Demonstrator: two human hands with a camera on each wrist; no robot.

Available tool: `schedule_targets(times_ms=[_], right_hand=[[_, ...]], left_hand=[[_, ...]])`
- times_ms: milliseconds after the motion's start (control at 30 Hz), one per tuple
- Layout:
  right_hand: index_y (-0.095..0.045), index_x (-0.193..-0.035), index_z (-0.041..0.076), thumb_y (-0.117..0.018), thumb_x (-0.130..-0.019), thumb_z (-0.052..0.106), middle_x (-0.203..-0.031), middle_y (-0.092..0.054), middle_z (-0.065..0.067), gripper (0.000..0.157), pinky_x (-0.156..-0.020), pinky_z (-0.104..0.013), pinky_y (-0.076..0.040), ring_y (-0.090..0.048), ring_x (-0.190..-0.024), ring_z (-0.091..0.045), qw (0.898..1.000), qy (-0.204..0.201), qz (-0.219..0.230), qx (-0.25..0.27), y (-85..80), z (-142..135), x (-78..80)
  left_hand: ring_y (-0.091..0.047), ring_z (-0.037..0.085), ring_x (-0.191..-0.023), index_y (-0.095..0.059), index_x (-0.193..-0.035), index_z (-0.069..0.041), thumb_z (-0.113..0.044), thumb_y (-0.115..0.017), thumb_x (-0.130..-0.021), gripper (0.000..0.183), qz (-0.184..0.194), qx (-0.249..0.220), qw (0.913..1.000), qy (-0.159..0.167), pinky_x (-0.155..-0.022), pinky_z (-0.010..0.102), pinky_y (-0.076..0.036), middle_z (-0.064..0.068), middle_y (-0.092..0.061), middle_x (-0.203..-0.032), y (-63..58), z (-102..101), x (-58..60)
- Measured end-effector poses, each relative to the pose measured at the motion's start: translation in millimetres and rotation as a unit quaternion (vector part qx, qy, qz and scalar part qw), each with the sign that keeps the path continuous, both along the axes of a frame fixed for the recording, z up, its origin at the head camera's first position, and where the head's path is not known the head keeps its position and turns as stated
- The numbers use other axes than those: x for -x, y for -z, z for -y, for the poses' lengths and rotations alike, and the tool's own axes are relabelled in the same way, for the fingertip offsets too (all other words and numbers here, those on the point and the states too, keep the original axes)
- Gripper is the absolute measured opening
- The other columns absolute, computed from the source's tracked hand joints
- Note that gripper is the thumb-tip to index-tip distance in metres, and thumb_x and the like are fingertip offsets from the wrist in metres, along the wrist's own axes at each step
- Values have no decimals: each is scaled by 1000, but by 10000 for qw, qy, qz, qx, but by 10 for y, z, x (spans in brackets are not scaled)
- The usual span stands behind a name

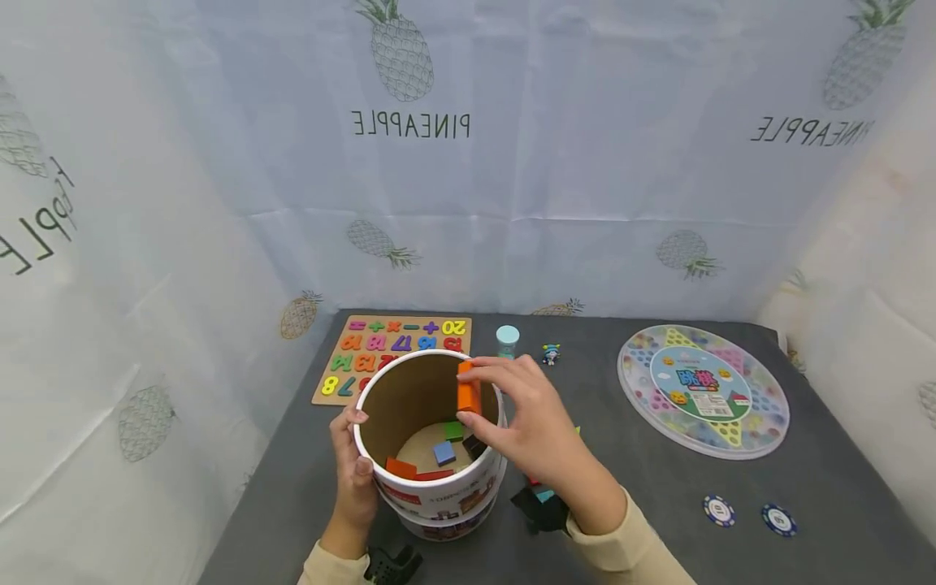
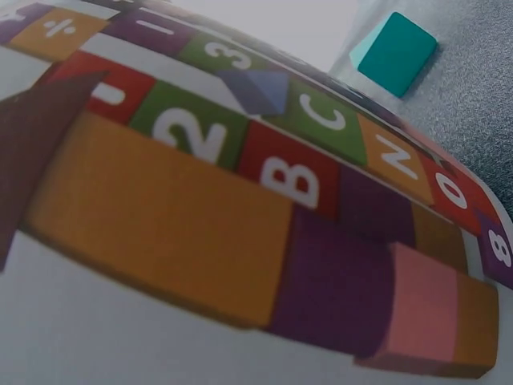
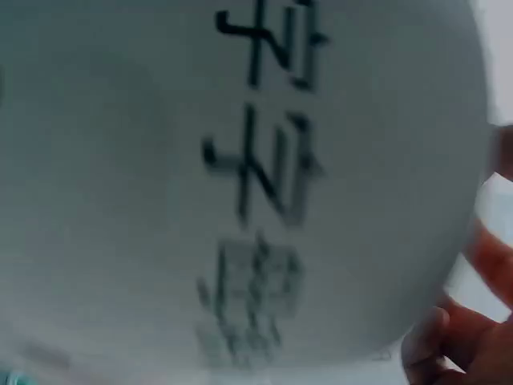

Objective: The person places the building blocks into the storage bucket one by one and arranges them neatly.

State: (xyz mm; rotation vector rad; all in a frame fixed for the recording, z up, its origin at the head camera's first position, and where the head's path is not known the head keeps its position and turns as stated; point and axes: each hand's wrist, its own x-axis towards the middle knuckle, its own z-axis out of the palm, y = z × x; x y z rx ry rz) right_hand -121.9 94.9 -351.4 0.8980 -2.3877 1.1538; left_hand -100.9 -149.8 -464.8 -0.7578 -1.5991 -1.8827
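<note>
At the open mouth of a white bucket (image 1: 448, 505) on a dark worktop (image 1: 281, 512), the right hand (image 1: 532, 418) pinches an orange block (image 1: 469, 396) between thumb and fingers; the left hand (image 1: 353, 479) grips the rim; coloured blocks (image 1: 444, 452) lie inside.

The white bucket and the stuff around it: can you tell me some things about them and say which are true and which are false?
1. The right hand pinches an orange block. True.
2. The left hand pinches a block too. False: the left hand holds the white bucket.
3. A blue block lies inside the bucket. True.
4. Two chips lie on the round star board. False: the chips lie on the table.
</note>
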Motion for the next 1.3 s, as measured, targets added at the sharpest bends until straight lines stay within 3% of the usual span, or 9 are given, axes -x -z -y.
schedule_targets(times_ms=[233,400,500,633,700,800,900,1067,1300], right_hand=[[-61,-121,30,-79,-78,37,-124,-57,18,47,-74,-29,-43,-40,-94,-5,9974,243,129,-659,147,98,15],[-61,-121,28,-74,-83,33,-131,-52,9,41,-85,-38,-45,-44,-109,-10,9989,302,124,-338,292,-116,-4],[-63,-117,24,-74,-84,28,-125,-53,7,35,-87,-43,-45,-46,-111,-13,9957,864,281,-170,456,-358,40],[-63,-120,20,-73,-85,24,-122,-52,-2,37,-79,-44,-47,-50,-102,-20,9731,1883,1143,-671,812,-743,125],[-59,-126,19,-73,-85,23,-125,-48,-9,43,-71,-40,-48,-51,-93,-22,9570,2078,1712,-1079,1019,-909,170],[-52,-134,17,-75,-83,21,-130,-40,-17,56,-63,-35,-45,-51,-84,-21,9406,1904,2439,-1396,1316,-1076,226],[-50,-137,18,-78,-80,20,-135,-35,-20,64,-70,-39,-49,-55,-88,-23,9351,1538,2825,-1486,1526,-1128,256],[-58,-127,17,-82,-74,19,-134,-38,-19,59,-87,-51,-46,-56,-104,-32,9393,1394,2624,-1717,1677,-1089,295],[-65,-102,14,-85,-70,18,-105,-50,-8,38,-75,-41,-48,-53,-82,-20,9351,1840,2516,-1688,1733,-1101,336]], left_hand=[[-31,41,-125,-25,-123,-2,-38,-40,-99,46,205,223,9995,91,-99,37,-38,30,-23,-138,61,-119,-3],[-32,40,-125,-25,-124,-2,-38,-39,-100,46,180,142,9997,91,-98,35,-39,31,-22,-139,82,-131,-56],[-31,41,-126,-25,-124,-1,-38,-39,-100,47,154,69,9998,97,-99,36,-39,31,-20,-142,73,-116,-73],[-30,42,-127,-25,-124,-1,-38,-40,-100,46,153,22,9999,74,-99,36,-38,30,-19,-144,47,-85,-81],[-29,43,-126,-25,-124,-1,-37,-40,-100,46,141,28,9999,19,-99,36,-38,30,-19,-143,29,-62,-81],[-29,42,-126,-26,-125,-2,-37,-40,-100,45,128,24,9999,-48,-100,36,-37,30,-19,-142,8,-27,-82],[-29,42,-126,-27,-125,-3,-37,-40,-100,45,95,19,9999,-64,-99,36,-38,30,-19,-143,-2,-3,-77],[-30,41,-125,-25,-123,1,-36,-40,-100,47,-27,9,9999,-108,-99,36,-36,31,-20,-140,11,-6,-57],[-29,41,-126,-24,-124,2,-36,-39,-100,47,-45,44,9999,-110,-100,36,-36,31,-19,-141,35,-17,-46]])
